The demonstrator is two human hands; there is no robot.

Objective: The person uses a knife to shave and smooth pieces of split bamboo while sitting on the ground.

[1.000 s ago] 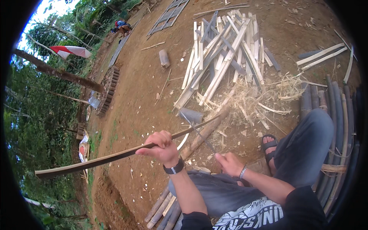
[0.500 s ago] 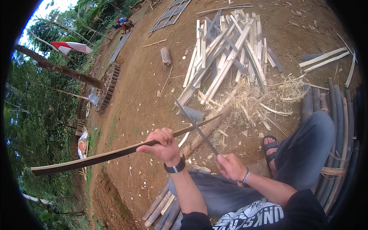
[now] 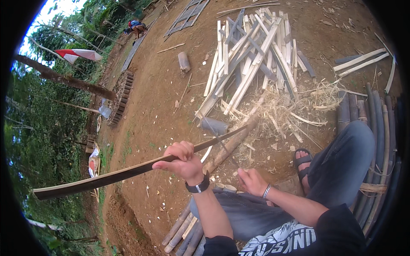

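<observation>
My left hand (image 3: pixel 185 161) is wrapped round a long split bamboo strip (image 3: pixel 98 178), dark on one side and pale along its edge. The strip slants from the lower left up to the right, and its far end overlaps a log (image 3: pixel 220 158) on the ground. In my right hand (image 3: pixel 254 182) is the handle end of a long-bladed knife (image 3: pixel 225 148). Motion smears its narrow blade, which crosses the strip near the far end; whether it touches cannot be told.
Ahead lies a heap of split bamboo strips (image 3: pixel 256 55), with curly shavings (image 3: pixel 286 111) on its near side. Bamboo poles (image 3: pixel 378 141) line my right; more pole ends (image 3: pixel 183 230) show lower left. A short bamboo piece (image 3: pixel 214 126) lies beyond the strip. Another person (image 3: pixel 137 29) bends far off.
The knife's blade has shifted and blurred, and my right hand has moved slightly left and up. My left hand keeps its grip on the bamboo strip, almost unmoved.
</observation>
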